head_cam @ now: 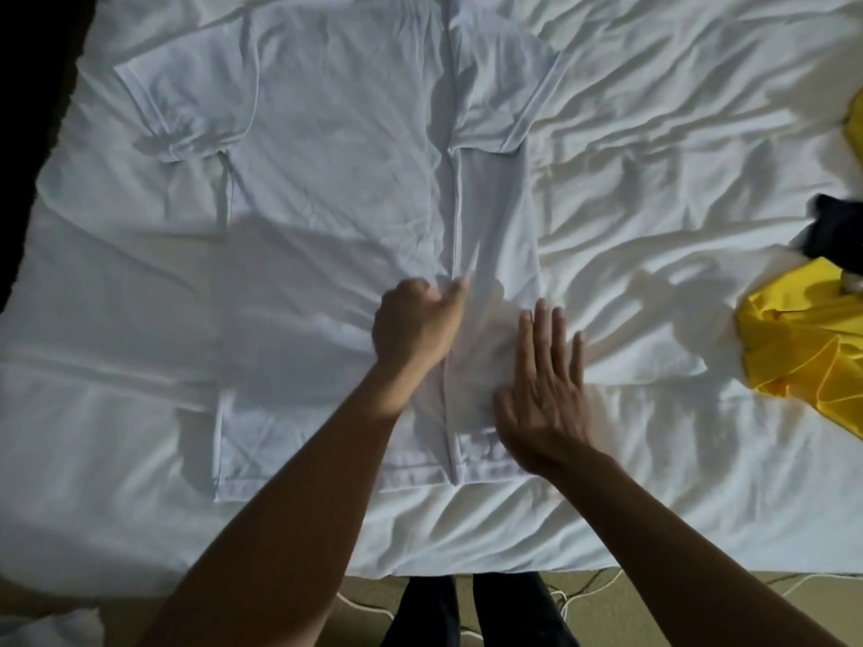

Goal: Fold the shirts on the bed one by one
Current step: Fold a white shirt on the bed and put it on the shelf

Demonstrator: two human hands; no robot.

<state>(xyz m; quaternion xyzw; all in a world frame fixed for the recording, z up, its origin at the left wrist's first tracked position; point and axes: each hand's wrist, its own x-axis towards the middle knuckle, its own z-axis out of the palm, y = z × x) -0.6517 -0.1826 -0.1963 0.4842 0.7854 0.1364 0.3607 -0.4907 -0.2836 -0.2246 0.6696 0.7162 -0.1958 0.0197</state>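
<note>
Pinching shirt (350, 156), left hand (415, 324), right hand (546, 380) flat

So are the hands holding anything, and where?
The left hand seems to pinch the white shirt at its folded-in edge; the right hand only rests flat on it.

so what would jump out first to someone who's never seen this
A white shirt lies spread flat in the middle of the white bed, with one side already folded in over its body. On its lower part the left hand pinches the folded edge, and the right hand lies flat beside it. At the bed's right edge a crumpled yellow garment stands out, with a dark garment just beyond it.
</note>
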